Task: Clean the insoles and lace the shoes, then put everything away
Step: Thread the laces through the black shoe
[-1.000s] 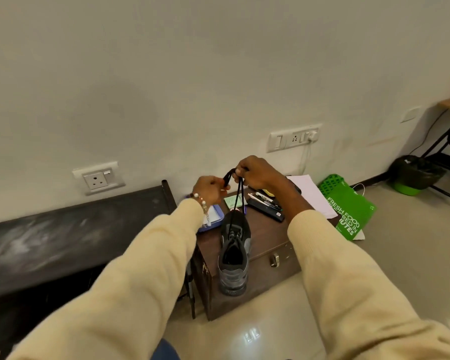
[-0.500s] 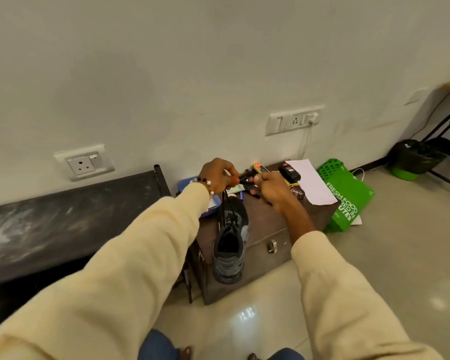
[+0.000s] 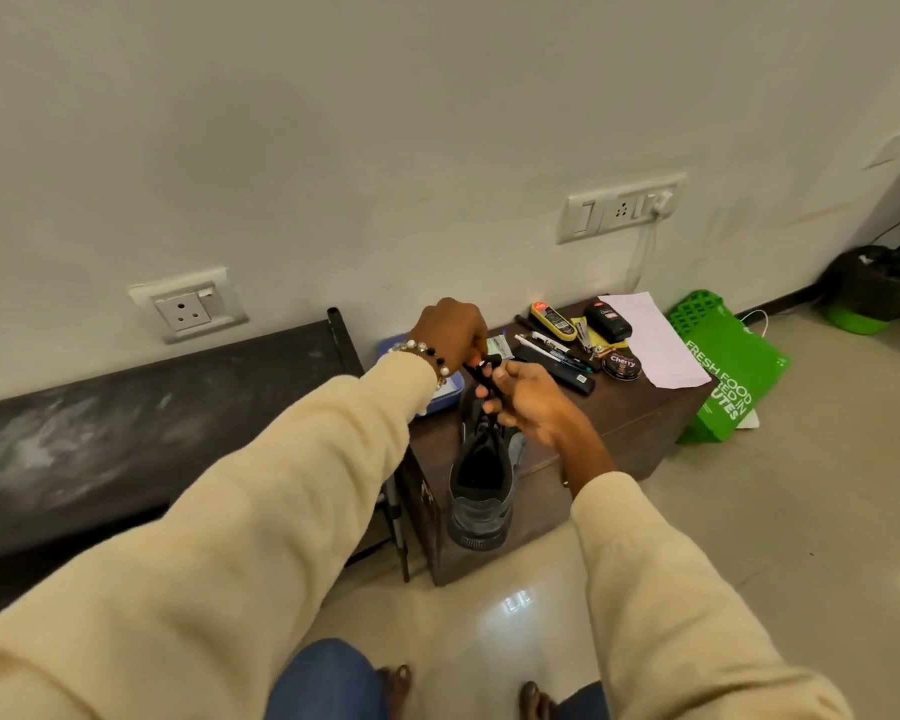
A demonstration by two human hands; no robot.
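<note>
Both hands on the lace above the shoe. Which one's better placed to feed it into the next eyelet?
Probably right. The right hand sits lower, just above the shoe, its fingers curled round the black lace. The left hand pinches the lace higher up, so it can hold tension.
</note>
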